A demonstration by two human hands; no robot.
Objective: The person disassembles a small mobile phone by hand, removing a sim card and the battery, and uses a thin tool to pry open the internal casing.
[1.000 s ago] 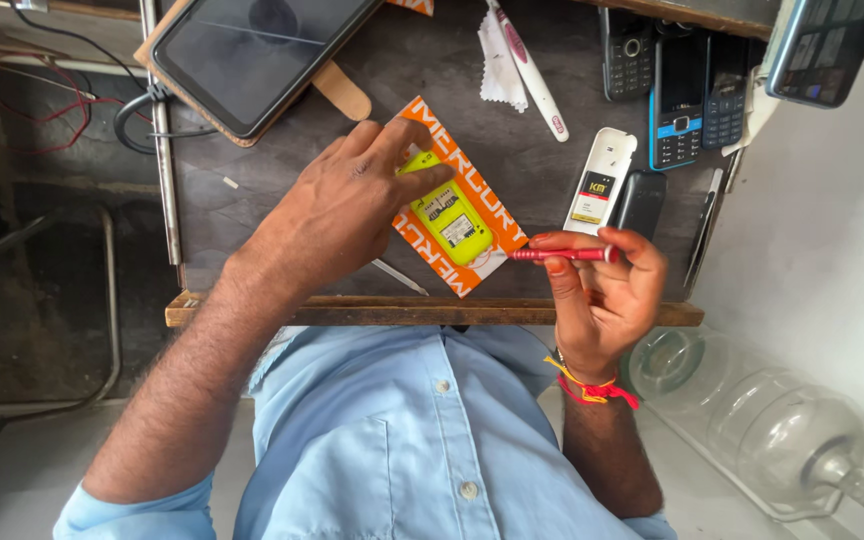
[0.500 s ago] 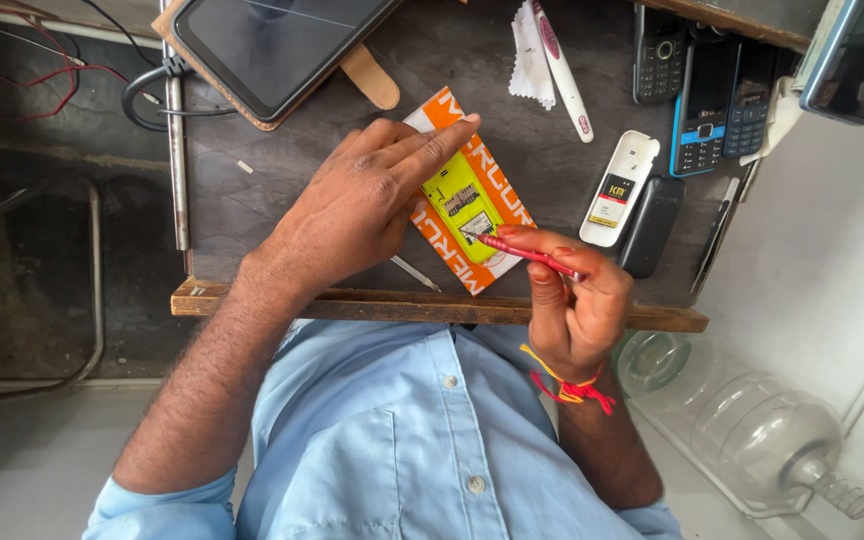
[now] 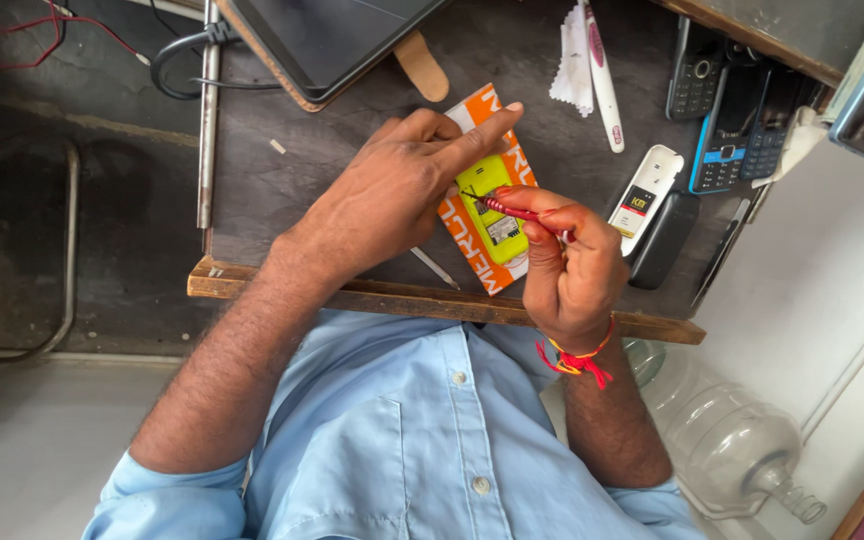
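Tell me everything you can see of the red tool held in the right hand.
The red tool is a thin, straight stick, like a small screwdriver, with a glossy red handle that looks like plastic. The right hand pinches it between thumb and fingers, which hide its back end. It lies nearly level, tip pointing left onto the yellow-green phone lying on an orange card. The left hand rests on the phone beside the tip.

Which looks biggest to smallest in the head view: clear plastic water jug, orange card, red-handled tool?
1. Clear plastic water jug, though it sits off the bench at a different depth, so unsure.
2. Orange card.
3. Red-handled tool.
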